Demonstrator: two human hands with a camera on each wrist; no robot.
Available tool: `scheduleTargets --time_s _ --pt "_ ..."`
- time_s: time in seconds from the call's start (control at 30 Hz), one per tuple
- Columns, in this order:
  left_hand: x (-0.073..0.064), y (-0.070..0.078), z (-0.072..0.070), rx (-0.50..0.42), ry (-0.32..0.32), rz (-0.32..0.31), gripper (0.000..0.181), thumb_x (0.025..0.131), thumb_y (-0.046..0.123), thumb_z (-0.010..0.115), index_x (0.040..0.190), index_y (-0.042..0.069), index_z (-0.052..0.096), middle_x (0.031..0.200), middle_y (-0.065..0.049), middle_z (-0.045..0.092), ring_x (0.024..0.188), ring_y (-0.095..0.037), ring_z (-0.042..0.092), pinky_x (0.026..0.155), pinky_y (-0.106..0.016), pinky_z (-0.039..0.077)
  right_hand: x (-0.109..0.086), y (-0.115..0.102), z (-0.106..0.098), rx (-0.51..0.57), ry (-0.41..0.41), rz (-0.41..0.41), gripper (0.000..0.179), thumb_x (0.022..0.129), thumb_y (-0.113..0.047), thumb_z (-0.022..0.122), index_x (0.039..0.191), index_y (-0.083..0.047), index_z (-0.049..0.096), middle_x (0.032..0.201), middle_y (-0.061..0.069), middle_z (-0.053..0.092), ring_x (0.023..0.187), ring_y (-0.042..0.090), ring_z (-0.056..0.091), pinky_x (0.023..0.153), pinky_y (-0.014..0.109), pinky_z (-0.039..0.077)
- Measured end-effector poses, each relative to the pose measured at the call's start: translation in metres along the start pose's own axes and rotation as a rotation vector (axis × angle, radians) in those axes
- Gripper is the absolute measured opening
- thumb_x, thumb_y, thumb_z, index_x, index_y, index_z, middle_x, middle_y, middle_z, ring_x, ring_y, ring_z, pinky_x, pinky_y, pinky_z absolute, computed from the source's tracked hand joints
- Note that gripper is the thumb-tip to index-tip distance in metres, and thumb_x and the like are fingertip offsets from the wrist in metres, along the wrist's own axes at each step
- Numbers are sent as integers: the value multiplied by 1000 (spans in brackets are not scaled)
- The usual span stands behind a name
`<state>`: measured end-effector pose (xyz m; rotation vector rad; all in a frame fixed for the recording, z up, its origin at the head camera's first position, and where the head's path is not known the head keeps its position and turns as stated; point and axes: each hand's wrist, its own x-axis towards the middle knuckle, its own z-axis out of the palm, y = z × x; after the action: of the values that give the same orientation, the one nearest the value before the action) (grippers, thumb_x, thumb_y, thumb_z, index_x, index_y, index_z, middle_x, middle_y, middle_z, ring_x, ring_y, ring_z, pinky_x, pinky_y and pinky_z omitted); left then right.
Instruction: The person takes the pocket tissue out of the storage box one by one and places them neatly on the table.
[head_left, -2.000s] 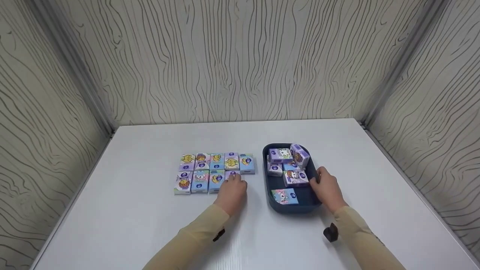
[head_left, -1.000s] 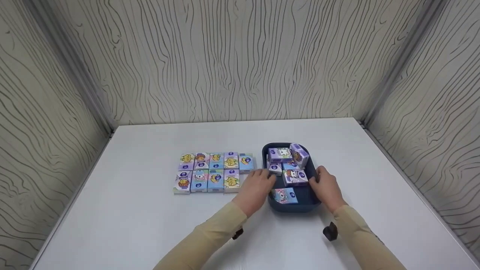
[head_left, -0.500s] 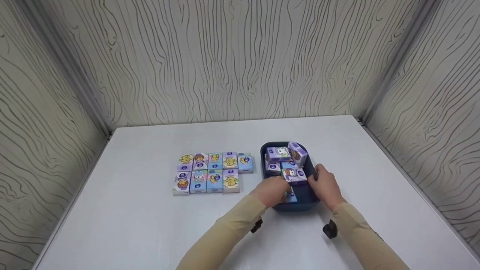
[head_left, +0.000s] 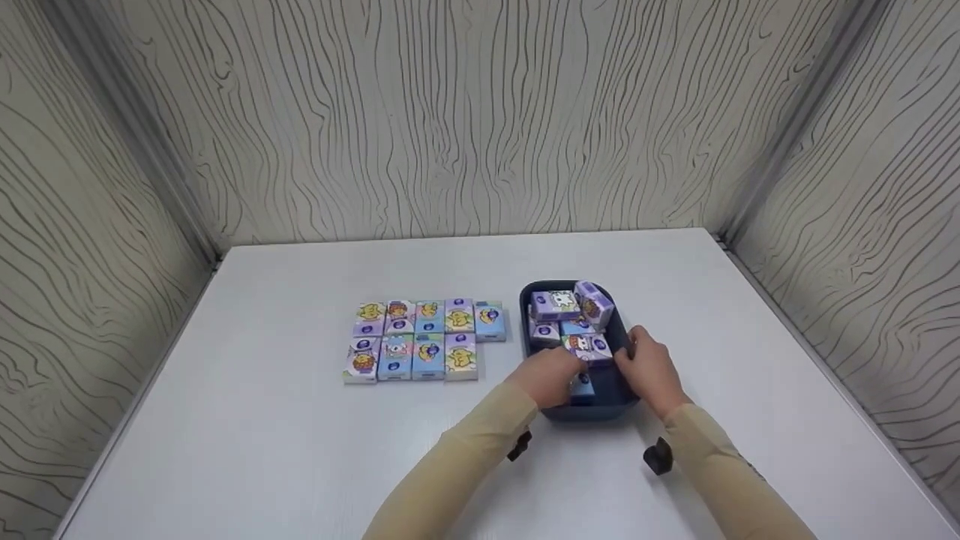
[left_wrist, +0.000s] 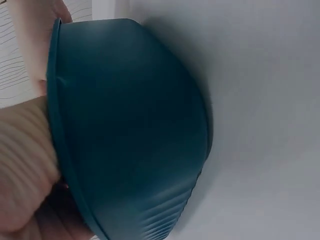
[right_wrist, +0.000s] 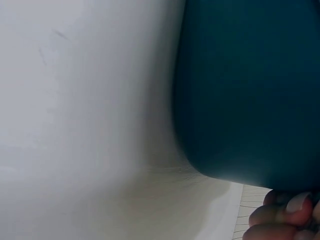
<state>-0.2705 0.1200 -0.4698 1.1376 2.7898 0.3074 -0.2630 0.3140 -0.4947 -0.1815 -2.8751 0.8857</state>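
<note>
While the person's right hand (head_left: 651,371) grips the right rim of a deep, dark teal, round-cornered bin (head_left: 592,412), just right of the frame's centre, the left hand (head_left: 549,376) bends down over its lower left edge. The left fingers drop out of my sight beside a small light blue printed box (head_left: 583,384), partly covered by that hand, so I cannot tell whether they grip it.

Just above it in the bin lies a purple-and-white printed box (head_left: 589,349). Farther up, a purple box with a white cartoon animal (head_left: 555,305) lies over others, and beside it a tilted purple box (head_left: 594,306) leans at the bin's upper right.

Left of the bin, near mid-frame, nine small purple, white and blue boxes (head_left: 428,356) lie flat on the white counter (head_left: 262,450) in two close rows, five in the upper and four in the lower. Beige sleeves (head_left: 457,469) come in from the bottom of the frame, and pale panels with dark wood-grain lines (head_left: 465,120) stand across the top.
</note>
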Motion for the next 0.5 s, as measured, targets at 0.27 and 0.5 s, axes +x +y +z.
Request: scheduleTargets --time_s 0.27,0.5 --pt "-4 -1 -3 18 28 13 40 81 14 77 119 24 66 108 7 67 99 -6 61 90 -20 48 -1 -3 -2 0 10 -18 13 89 -10 52 96 0 47 73 8 51 65 23 48 54 33 38" --pt "-7 0 -3 128 83 39 39 85 19 74 121 26 65 113 5 64 98 -9 60 86 -23 50 -1 -3 -2 0 -11 -5 14 88 -10 52 96 0 46 74 9 52 66 23 48 54 33 38"
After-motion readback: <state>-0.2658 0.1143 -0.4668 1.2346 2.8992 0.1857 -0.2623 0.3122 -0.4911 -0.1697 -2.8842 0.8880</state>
